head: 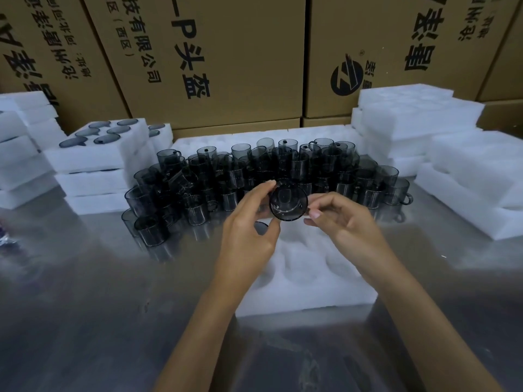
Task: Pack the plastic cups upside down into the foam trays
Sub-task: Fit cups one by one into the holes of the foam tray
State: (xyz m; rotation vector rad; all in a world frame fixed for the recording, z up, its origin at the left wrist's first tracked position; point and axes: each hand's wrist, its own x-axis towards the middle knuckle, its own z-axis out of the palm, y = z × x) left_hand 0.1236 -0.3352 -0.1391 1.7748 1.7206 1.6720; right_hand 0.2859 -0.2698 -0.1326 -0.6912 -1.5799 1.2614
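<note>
Head view: bare steel desk [85,292] lower left, foam stacks [464,176] crowding the right edge | left hand [249,230] hides a cup seated in the foam tray [305,278]; piled cups [254,171] blur together | both hands' fingers pinch a smoky cup [288,203] at centre frame above the tray, right hand [345,222] at its rim, mouth toward the camera, axis pointing away.

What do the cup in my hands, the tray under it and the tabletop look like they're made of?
Cup: smoky grey transparent plastic, glossy; the background shows through it.
Tray: white foam, matte and slightly fuzzy, with soft rounded pockets.
Tabletop: probably stainless steel; dull silver, showing blurred reflections of the cups.
</note>
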